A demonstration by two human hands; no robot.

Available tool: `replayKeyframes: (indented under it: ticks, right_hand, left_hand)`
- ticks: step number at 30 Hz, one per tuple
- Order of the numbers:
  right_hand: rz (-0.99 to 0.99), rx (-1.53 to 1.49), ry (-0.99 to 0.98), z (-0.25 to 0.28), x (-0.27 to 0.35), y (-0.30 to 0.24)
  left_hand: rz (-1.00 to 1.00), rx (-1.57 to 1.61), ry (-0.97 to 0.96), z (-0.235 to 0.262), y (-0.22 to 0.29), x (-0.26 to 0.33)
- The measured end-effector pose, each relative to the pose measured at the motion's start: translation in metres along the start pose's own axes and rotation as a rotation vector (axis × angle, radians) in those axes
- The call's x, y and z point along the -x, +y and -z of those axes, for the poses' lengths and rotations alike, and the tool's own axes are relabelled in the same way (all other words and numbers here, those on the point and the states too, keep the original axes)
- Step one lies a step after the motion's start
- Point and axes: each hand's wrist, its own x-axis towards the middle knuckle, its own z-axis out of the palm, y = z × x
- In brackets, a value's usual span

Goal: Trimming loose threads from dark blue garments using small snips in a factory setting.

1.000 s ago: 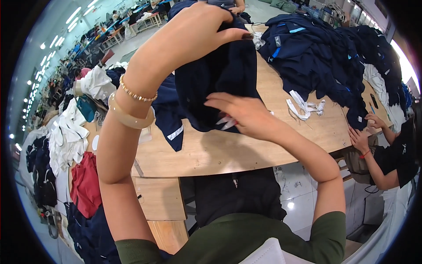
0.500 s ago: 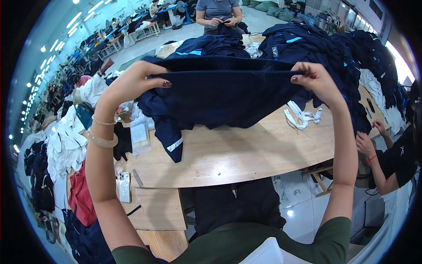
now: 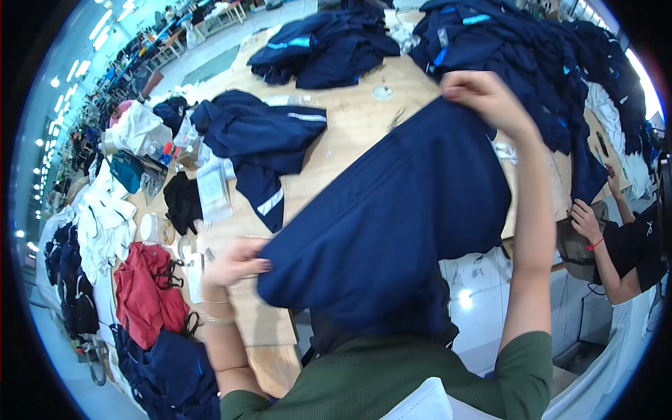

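A navy blue garment (image 3: pixel 399 210) hangs stretched on a slant over the table's near edge, its kind not plain from its folds. My left hand (image 3: pixel 236 262) pinches its lower left corner, slightly blurred. Higher up at the right, my right hand (image 3: pixel 483 98) grips the other end of the same edge. The cloth's lower part droops close to my body. On the table beyond my left hand lies another navy garment (image 3: pixel 262 133) with pale reflective strips, apart from the held one.
Navy clothing piles (image 3: pixel 325 52) cover the far side of the wooden table (image 3: pixel 350 133). Red cloth (image 3: pixel 147 294) and white garments (image 3: pixel 105 217) lie at the left. A plastic-wrapped packet (image 3: pixel 213 192) sits near black cloth (image 3: pixel 183 203). At the right, a co-worker's hand (image 3: pixel 586 220) touches navy cloth.
My left hand has come down and nearer, tilting the held garment from level to slanted. My right hand stays high. The garment with strips now shows fully on the table.
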Motion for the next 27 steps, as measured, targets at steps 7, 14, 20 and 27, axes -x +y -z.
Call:
replayKeyframes:
  ticks: [7,14,20,27]
  right_hand:
    - [-0.096,0.465,-0.224,-0.172,-0.022,0.135]
    - [-0.182,0.01,0.442,-0.196,0.049,0.073]
    - [-0.369,-0.44,0.268,-0.21,0.073,0.08]
    - [-0.324,-0.913,0.143,-0.222,0.065,0.082]
  left_hand:
    - [0.366,-0.431,0.263,-0.051,-0.093,-0.07]
    - [-0.109,-0.594,0.675,-0.056,-0.074,-0.137]
    - [0.127,-0.517,0.319,-0.037,-0.077,-0.217]
    - [0.076,0.482,0.174,-0.083,-0.034,-0.168]
